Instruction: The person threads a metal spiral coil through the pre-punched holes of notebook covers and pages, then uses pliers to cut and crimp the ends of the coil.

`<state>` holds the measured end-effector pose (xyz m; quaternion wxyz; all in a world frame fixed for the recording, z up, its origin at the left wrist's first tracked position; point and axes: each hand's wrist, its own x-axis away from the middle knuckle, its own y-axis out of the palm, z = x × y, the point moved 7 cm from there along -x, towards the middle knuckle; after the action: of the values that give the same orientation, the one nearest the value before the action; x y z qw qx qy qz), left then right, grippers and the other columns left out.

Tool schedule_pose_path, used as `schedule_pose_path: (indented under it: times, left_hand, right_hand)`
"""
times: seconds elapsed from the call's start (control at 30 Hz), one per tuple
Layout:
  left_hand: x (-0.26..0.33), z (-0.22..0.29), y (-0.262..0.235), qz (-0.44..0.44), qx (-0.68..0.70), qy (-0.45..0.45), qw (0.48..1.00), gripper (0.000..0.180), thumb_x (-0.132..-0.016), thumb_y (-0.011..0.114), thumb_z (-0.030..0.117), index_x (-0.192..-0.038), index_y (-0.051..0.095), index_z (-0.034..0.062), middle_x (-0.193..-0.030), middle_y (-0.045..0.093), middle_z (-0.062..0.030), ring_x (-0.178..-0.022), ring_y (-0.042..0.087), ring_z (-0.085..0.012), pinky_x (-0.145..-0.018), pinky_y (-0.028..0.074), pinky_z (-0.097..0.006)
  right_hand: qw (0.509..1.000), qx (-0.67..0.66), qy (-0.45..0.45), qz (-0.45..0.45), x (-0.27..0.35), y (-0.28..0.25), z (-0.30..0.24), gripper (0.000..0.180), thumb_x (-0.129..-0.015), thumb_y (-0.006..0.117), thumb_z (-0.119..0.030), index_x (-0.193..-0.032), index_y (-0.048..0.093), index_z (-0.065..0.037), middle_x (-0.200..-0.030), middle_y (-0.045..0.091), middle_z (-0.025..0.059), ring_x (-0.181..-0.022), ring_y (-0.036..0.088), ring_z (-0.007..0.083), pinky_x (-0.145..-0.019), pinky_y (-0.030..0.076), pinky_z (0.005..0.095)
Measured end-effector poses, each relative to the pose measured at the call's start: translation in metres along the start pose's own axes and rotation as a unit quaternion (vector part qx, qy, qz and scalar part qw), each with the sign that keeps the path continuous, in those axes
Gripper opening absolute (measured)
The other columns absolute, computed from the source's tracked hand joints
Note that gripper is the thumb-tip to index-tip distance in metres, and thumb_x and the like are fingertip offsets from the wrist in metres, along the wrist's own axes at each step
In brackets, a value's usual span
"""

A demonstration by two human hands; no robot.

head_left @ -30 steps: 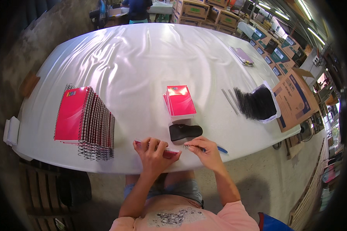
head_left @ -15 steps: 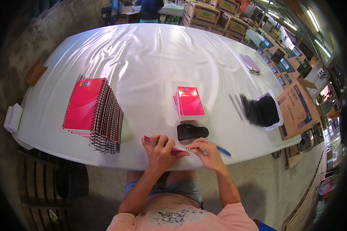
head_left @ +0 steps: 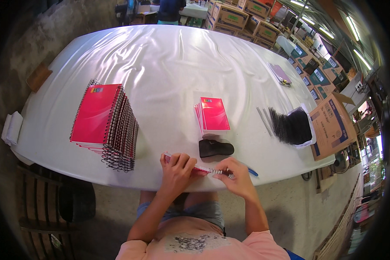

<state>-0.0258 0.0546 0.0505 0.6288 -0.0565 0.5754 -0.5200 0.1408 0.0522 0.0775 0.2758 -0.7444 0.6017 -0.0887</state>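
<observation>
Shifted slightly rightward since the previous head frame, the right hand (head_left: 239, 177) pinches a spiral coil (head_left: 216, 171) at lower centre, more turns now showing at the end of the red notebook (head_left: 200, 171). The left hand (head_left: 176, 170) grips that notebook near the white-covered table's (head_left: 167, 112) front edge. A black object (head_left: 216, 148) lies just above; at left, a wide white stretch separates the bound notebook stack (head_left: 95, 113) from the central notebook pile (head_left: 215, 113).
</observation>
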Motion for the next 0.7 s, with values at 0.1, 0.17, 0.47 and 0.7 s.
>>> schedule_pose_path:
  times: [0.1,0.17,0.47,0.7]
  left_hand:
    - [-0.002,0.002,-0.001,0.0,0.01,0.009,1.0,0.041,-0.063,0.076,0.046,-0.083,0.058,0.016,-0.086,0.053,-0.0004,-0.089,0.048,-0.0212,-0.082,0.03,-0.045]
    - [-0.004,0.001,-0.001,-0.006,0.026,0.0,1.0,0.04,-0.063,0.076,0.046,-0.082,0.058,0.0159,-0.086,0.053,-0.0006,-0.089,0.049,-0.0213,-0.082,0.03,-0.045]
    - [-0.015,-0.005,-0.014,0.007,0.086,-0.019,0.996,0.053,-0.052,0.082,0.047,-0.076,0.055,0.0083,-0.099,0.053,-0.006,-0.099,0.048,-0.0274,-0.083,0.036,-0.042]
    - [-0.007,-0.011,-0.009,-0.004,0.112,-0.02,0.994,0.049,-0.053,0.084,0.039,-0.075,0.052,0.0082,-0.105,0.05,-0.008,-0.11,0.043,-0.0313,-0.095,0.031,-0.051]
  right_hand:
    - [0.999,0.035,-0.032,-0.025,0.003,0.006,0.004,0.024,-0.08,0.066,-0.008,-0.104,0.062,-0.006,-0.086,0.063,0.0109,-0.07,0.059,0.0203,-0.06,0.046,0.0289]
    - [0.999,0.023,-0.008,-0.041,0.0,0.006,0.009,0.021,-0.081,0.064,-0.006,-0.102,0.063,-0.006,-0.091,0.064,0.0108,-0.07,0.06,0.0222,-0.061,0.046,0.0288]
    - [0.944,0.305,-0.059,-0.108,-0.045,-0.01,0.073,0.036,-0.076,0.054,-0.002,-0.111,0.05,-0.006,-0.12,0.056,0.014,-0.11,0.055,0.0294,-0.096,0.038,0.0378]
    - [0.902,-0.37,-0.071,-0.212,-0.025,0.025,0.026,0.034,-0.081,0.064,-0.017,-0.11,0.061,-0.001,-0.119,0.058,0.0173,-0.117,0.051,0.0322,-0.102,0.038,0.0422]
